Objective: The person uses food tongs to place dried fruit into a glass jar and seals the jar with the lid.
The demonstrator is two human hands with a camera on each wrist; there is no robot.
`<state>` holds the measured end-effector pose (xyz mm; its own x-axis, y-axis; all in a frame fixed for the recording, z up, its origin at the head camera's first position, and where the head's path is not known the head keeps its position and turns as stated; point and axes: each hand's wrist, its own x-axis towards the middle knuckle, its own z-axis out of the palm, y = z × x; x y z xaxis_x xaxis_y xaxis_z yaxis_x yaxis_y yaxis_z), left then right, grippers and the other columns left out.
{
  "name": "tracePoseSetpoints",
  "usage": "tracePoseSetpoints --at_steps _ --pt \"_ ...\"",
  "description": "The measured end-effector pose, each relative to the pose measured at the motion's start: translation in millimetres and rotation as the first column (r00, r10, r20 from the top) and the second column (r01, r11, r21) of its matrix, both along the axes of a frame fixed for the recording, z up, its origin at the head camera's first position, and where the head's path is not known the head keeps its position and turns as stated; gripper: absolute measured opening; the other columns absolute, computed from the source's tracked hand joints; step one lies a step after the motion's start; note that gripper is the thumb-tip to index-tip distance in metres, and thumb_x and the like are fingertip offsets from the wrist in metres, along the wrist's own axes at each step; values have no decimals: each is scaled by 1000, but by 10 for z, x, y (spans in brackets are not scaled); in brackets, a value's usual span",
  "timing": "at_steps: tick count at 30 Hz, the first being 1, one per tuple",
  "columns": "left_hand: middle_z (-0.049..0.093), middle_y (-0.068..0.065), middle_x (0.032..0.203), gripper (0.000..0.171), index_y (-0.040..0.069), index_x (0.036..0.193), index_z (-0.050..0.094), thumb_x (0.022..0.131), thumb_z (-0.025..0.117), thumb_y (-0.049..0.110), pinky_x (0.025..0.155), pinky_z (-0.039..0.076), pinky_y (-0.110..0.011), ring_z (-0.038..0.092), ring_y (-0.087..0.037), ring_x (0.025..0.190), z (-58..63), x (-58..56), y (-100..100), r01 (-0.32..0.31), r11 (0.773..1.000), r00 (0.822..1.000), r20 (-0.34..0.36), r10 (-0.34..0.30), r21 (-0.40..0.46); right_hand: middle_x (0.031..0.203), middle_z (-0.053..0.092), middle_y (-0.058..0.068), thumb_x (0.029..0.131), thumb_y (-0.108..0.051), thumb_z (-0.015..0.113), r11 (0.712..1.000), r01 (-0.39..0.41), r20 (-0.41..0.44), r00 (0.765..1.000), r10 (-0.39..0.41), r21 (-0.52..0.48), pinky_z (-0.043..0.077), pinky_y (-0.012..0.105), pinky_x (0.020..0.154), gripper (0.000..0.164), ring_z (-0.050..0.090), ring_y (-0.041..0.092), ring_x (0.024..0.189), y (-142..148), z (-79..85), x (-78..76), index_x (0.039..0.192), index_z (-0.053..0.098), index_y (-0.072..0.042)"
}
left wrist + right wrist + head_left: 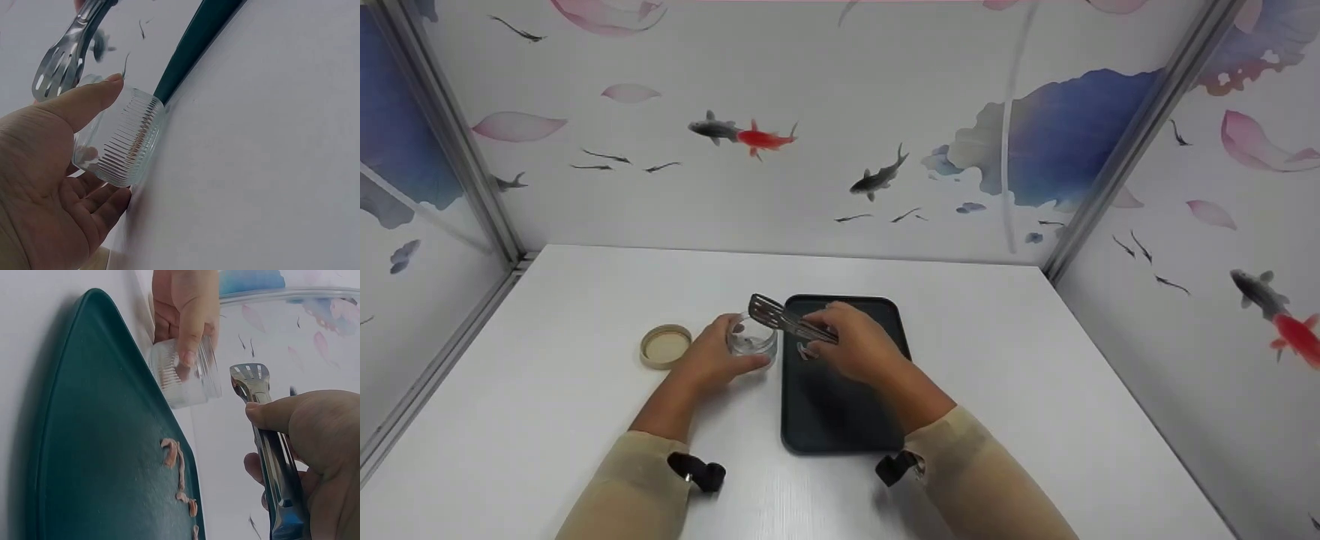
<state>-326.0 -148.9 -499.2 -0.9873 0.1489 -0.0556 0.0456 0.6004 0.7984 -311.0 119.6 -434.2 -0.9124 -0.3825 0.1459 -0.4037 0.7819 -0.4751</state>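
Note:
My left hand grips a clear glass jar with ribbed sides, thumb on one side and fingers on the other. Something small and brownish shows through the ribbed glass in both wrist views. Metal tongs with slotted ends are held in my right hand, their tips above the jar's mouth in the head view. Below the right hand lies a dark green tray. Thin, pinkish, curled strips rest on it near one edge; their kind is unclear.
Left of the jar, a round gold-coloured lid lies on the white table. Printed panels with fish and petals enclose the table at the back and sides, with metal posts at the corners.

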Motion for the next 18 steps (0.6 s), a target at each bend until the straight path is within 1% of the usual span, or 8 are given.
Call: tracePoseSetpoints --at_steps 2,4,5,7,9,11,13,18 --pt "48 -17 165 104 9 164 33 86 87 51 126 37 -57 46 -37 152 1 5 -3 2 1000 1000 -4 -2 5 116 68 -7 99 -28 79 1000 -11 1 1000 11 -7 56 42 93 43 63 13 97 -32 -3 8 141 71 -24" --pt "48 -18 165 104 9 163 34 86 88 52 125 37 -57 47 -38 151 4 6 -3 3 1000 1000 -6 -3 8 115 69 -6 99 -27 79 1000 -17 -6 1000 17 -10 55 47 104 43 64 13 98 -59 -3 14 141 72 -24" --pt "47 -19 164 104 8 163 34 85 88 52 125 37 -58 47 -38 151 3 5 -4 4 1000 1000 -8 -4 9 115 69 -6 99 -27 79 1000 -22 -8 1000 22 -11 55 49 106 42 65 13 98 -70 -3 17 141 72 -24" --pt "47 -20 164 104 8 162 35 85 88 53 126 37 -58 48 -38 150 3 2 -3 4 1000 1000 -12 -4 9 116 70 -6 99 -26 79 1000 -30 -17 999 30 -6 52 51 112 42 65 13 98 -87 -5 18 140 72 -24" --pt "48 -21 163 104 8 162 35 84 88 52 126 37 -58 48 -38 150 -1 -4 -4 4 1000 1000 -17 -4 9 116 70 -6 99 -25 78 999 -32 -19 999 32 -1 51 50 115 42 65 12 97 -100 -8 15 141 71 -23" --pt "48 -21 163 103 8 162 36 85 88 52 126 37 -59 48 -38 150 -6 -8 -5 4 1000 1000 -20 -4 9 115 69 -6 100 -25 78 999 -34 -15 999 34 -2 53 48 111 42 64 12 96 -107 -14 12 141 71 -23" --pt "49 -21 162 103 7 161 36 85 88 51 126 37 -59 49 -39 150 -12 -12 -5 5 1000 1000 -23 -4 10 116 69 -7 100 -25 78 999 -33 -13 999 33 -1 53 46 111 42 64 11 96 -113 -19 8 142 71 -23" --pt "49 -22 162 103 6 161 36 85 88 51 126 37 -59 50 -39 149 -16 -17 -5 10 1000 1000 -28 -10 13 120 69 -5 100 -27 78 1000 -27 -9 1000 27 11 57 42 99 45 65 11 98 -121 -35 2 143 69 -23"
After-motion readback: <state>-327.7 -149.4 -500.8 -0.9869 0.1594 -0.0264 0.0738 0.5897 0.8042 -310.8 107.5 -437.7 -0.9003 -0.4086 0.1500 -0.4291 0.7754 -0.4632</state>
